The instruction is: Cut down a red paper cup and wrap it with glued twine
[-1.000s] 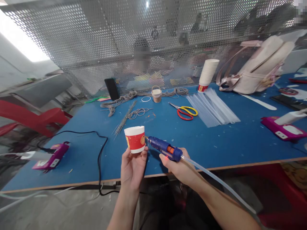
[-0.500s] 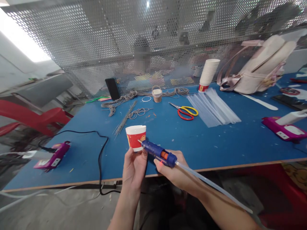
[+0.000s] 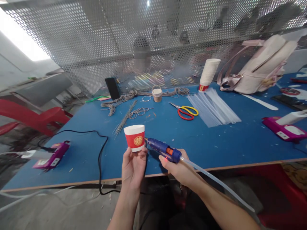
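Note:
My left hand (image 3: 134, 164) is closed round the lower part of a short paper cup (image 3: 130, 139), white at the top with a red band and a round gold emblem facing me. In my right hand (image 3: 176, 167) is a blue hot glue gun (image 3: 159, 147), its orange part showing and a small red light glowing by my thumb. A long clear glue stick (image 3: 216, 179) trails from the gun's rear over my forearm. The nozzle points left, close to the cup's right side; whether it touches I cannot tell.
Yellow-and-red-handled scissors (image 3: 188, 112), clear plastic strips (image 3: 213, 108) and a stack of paper cups (image 3: 208, 74) lie to the right. Grey cord (image 3: 137, 111) and a small cord-wrapped basket (image 3: 157, 95) are behind. A black cable (image 3: 102, 150) crosses the left side near a purple power strip (image 3: 54, 156).
The cup has turned in my left hand, so its gold emblem now faces me, and has shifted slightly left. The glue gun has moved a little right, from the cup's front to its side.

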### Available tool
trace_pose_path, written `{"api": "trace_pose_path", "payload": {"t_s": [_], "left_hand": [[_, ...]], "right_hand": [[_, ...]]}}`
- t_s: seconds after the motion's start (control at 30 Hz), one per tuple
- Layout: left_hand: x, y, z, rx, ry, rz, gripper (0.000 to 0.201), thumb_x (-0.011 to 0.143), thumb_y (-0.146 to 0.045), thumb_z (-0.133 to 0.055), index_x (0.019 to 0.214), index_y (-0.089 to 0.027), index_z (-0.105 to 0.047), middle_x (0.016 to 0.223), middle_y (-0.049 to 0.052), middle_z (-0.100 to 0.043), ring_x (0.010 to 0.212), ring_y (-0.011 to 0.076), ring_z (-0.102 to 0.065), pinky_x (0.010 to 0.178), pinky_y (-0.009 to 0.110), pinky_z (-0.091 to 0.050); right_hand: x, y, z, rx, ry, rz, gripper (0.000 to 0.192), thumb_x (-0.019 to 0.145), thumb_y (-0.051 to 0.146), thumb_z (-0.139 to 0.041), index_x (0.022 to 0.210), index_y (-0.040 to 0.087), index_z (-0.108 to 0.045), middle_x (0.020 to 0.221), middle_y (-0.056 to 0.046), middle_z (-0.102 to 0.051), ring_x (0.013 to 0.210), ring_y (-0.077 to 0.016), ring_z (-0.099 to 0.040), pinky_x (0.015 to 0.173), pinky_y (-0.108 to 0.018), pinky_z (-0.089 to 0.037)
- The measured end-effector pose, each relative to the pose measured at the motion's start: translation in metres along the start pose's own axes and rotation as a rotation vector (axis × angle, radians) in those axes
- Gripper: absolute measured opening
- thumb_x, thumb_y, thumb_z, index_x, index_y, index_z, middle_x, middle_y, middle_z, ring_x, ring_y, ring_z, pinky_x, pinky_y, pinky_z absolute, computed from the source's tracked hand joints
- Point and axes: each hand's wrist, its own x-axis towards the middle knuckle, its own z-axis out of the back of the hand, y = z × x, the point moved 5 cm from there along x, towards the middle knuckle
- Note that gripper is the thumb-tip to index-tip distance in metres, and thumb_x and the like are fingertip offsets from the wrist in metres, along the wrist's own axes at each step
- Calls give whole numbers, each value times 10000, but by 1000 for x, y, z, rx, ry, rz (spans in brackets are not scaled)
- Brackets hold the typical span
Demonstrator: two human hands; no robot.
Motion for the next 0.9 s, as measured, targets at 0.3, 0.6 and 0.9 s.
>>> {"api": "trace_pose_path", "payload": {"t_s": [0.3,0.6,0.9], "left_hand": [[4,0,3,-41,25,28,367,932,-175,-359,1257,-154,-528,959,133,-700,711,155,-670,574,195,-534],[0,1,2,-77,24,103,408,927,-237,-369,1311,-122,-443,964,170,-656,697,151,-636,575,197,-540],[4,1,2,-84,-15,66,376,941,-202,-316,1251,-100,-503,799,116,-700,659,157,-677,578,197,-554]], "right_hand": [[1,9,-7,17,54,113,275,721,268,-568,539,207,-371,513,56,-385,470,-77,-340,431,-190,-323],[2,4,2,-22,34,-25,283,741,328,-567,564,224,-371,450,53,-438,408,-99,-424,406,-219,-343],[-2,-2,-10,15,-12,-4,263,718,320,-610,558,207,-434,535,42,-462,442,-90,-455,422,-201,-386]]}}
